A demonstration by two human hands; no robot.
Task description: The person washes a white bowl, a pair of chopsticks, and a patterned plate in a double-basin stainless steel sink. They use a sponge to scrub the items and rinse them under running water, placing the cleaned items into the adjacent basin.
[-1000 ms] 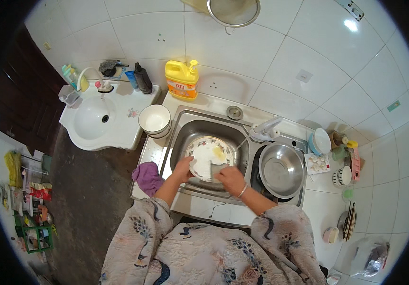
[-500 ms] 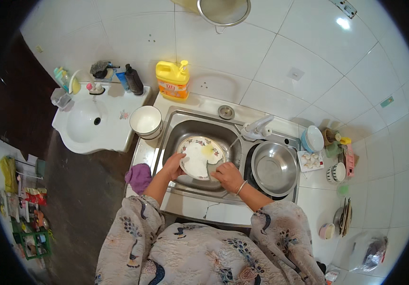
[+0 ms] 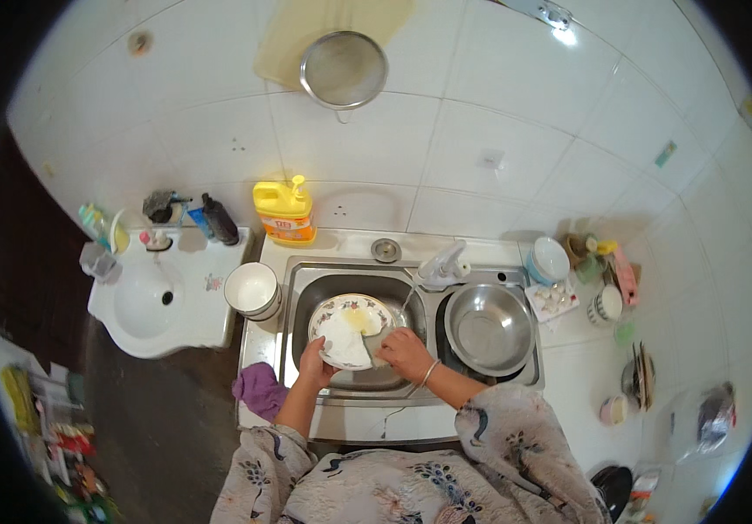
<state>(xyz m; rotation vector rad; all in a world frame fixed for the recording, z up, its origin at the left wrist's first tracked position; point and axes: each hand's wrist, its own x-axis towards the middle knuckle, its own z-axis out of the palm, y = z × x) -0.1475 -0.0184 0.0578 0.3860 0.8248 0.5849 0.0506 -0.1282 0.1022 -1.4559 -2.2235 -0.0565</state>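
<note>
Over the left basin of the steel sink a white plate with a flowered rim is held tilted. My left hand is closed on its lower left edge. In my right hand is a grey-green scouring pad, pinched at the plate's right edge. A yellowish patch of suds lies on the plate's face. Beside it a thin stream of water falls from the white tap into the basin.
A steel bowl sits over the right basin. Left of the sink are stacked bowls, a purple cloth and a yellow pump jug. A washbasin adjoins; crockery lines the right counter.
The view has tilted upward, showing more wall and a hanging strainer. My right hand and the pad have shifted from the plate's lower right face to its right edge.
</note>
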